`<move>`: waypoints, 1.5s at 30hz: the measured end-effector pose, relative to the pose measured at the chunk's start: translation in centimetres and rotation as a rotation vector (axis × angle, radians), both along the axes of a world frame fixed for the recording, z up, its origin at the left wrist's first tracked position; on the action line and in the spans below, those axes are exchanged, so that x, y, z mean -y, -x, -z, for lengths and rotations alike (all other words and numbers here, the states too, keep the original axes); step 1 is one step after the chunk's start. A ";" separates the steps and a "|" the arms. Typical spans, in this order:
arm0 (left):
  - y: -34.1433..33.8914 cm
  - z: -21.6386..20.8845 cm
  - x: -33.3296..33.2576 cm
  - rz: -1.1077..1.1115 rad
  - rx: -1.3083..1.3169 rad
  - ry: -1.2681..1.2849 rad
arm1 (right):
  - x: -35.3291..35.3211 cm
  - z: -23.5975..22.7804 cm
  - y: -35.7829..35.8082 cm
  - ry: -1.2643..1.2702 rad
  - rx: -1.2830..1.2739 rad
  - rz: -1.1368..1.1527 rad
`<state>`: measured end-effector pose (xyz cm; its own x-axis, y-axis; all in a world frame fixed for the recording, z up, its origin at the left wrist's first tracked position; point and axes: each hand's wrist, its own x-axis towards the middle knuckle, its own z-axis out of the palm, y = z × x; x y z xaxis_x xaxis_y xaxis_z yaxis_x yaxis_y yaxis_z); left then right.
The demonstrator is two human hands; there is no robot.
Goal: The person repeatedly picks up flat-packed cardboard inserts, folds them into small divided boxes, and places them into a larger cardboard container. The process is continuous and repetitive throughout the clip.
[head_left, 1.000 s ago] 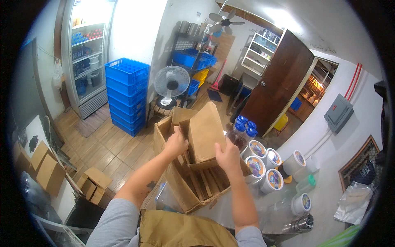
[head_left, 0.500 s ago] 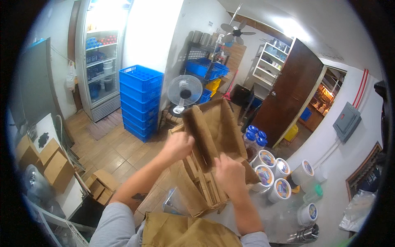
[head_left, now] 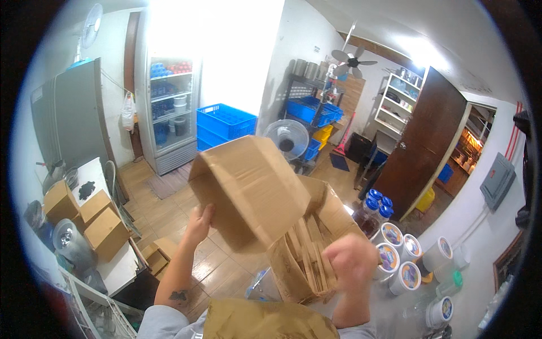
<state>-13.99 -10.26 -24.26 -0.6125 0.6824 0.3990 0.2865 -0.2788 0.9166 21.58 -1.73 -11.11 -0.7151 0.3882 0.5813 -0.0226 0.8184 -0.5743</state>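
My left hand [head_left: 200, 221] grips the lower left edge of a brown cardboard box [head_left: 254, 189], which hangs tilted in the air in front of me. Below it, to its right, stands a larger open cardboard carton [head_left: 285, 263]. Several flat cardboard strips [head_left: 309, 248] stand on edge inside that carton. Over the carton's right side is my right hand [head_left: 353, 260], raised and blurred by motion. Its fingers look curled, but whether they hold anything cannot be made out. The box covers part of the carton.
White-lidded tubs [head_left: 407, 277] and blue-capped bottles [head_left: 377, 212] stand on the right. Behind the box are stacked blue crates [head_left: 226, 121] and a standing fan [head_left: 287, 141]. Small cardboard boxes [head_left: 104, 231] sit on a white table [head_left: 121, 265] at the left.
The smaller box has been lifted left and turned, so its outer side now shows. My right hand has left its edge and moved right. The view has shifted left.
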 end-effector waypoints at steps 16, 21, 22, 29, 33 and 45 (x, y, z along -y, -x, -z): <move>-4.3 4.7 9.8 0.389 0.112 0.376 | -3.2 5.3 11.2 0.422 -0.360 0.091; -6.3 4.8 8.2 0.422 -0.257 0.219 | -2.9 7.1 13.8 0.207 -0.324 0.148; -7.0 4.4 7.4 0.333 -0.397 0.093 | -3.0 9.2 14.3 0.107 -0.309 0.166; -6.9 2.9 7.2 0.390 0.545 -0.284 | -1.7 12.2 15.4 -0.299 -0.064 0.148; -6.3 3.5 5.7 0.285 0.742 -0.117 | -0.6 11.4 15.6 -0.235 0.300 0.081; -6.4 4.0 4.1 0.180 0.857 -0.062 | 3.3 10.2 12.6 -0.194 0.885 -0.164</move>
<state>-7.54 -14.34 -28.28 -0.6035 0.7898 -0.1100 -0.5471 -0.3097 0.7777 9.01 -5.01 -21.26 -0.9676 0.1957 -0.1595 0.2355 0.9274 -0.2906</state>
